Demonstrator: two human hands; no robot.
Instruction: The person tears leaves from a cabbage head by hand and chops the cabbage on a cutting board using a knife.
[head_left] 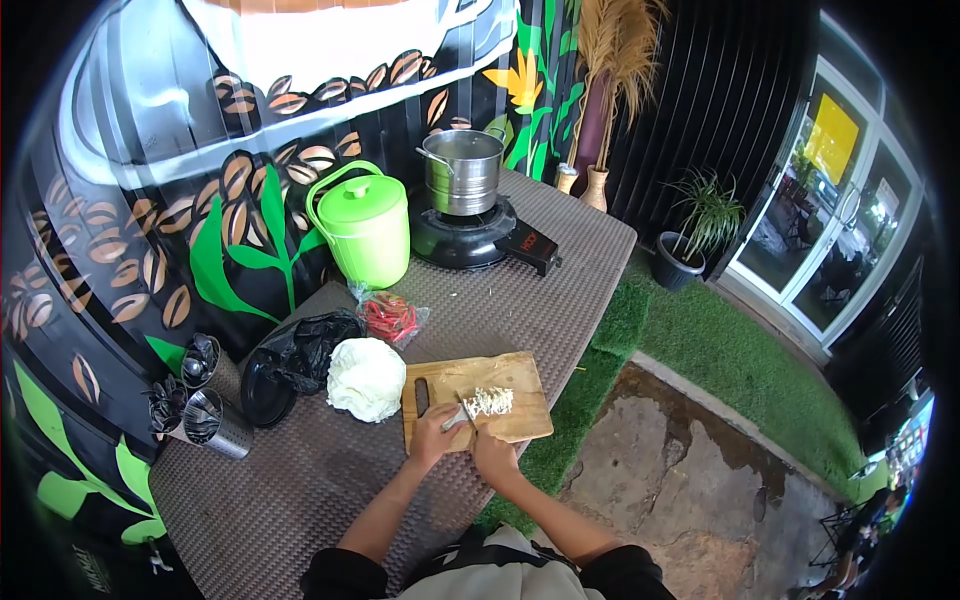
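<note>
On the wooden cutting board [520, 372] lies a heap of finely chopped pale white vegetable pieces [490, 402]. My left hand [435, 436] is closed on a whitish vegetable piece [455, 418] at the heap's left side, near the board's handle slot. Close beside it, my right hand [494, 457] grips a knife [468, 408] at the board's near edge; its thin blade stands between the held piece and the chopped heap. Fingers cover the knife's handle. A whole white cabbage [366, 380] sits just left of the board.
Behind the cabbage are a bag of red chillies [390, 318] and a black plastic bag [318, 340]. A lidded green bucket [366, 230] and a steel pot [463, 175] on a portable stove [460, 238] stand farther back. Metal cutlery holders [218, 425] are at left. The woven-patterned table [300, 490] ends at right.
</note>
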